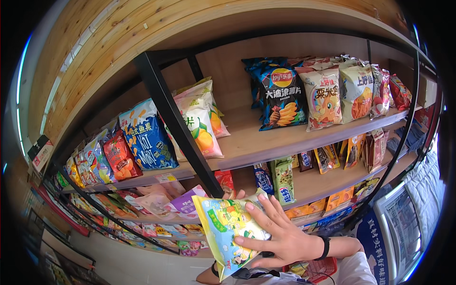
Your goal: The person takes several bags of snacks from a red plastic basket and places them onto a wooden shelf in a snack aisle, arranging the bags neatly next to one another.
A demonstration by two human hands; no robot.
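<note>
My right hand (281, 233), with a black band at the wrist, lies with spread fingers against a yellow and light-blue snack bag (228, 228). Behind the bag, my left hand (233, 194) shows only its fingertips at the top edge, and part of that forearm appears below; its grip is mostly hidden. The bag is held tilted in front of the shelves. Above it, on the upper shelf, stand a black Lay's chip bag (283, 98), a pink-and-white snack bag with a mango picture (199, 124) and a blue snack bag (148, 135).
A black metal shelf post (178, 124) rises just behind the held bag. Lower shelves carry packaged snacks, among them a green packet (284, 180) and a purple bag (187, 203). A red basket (322, 268) is below my right forearm. A glass-topped freezer (404, 221) stands at the right.
</note>
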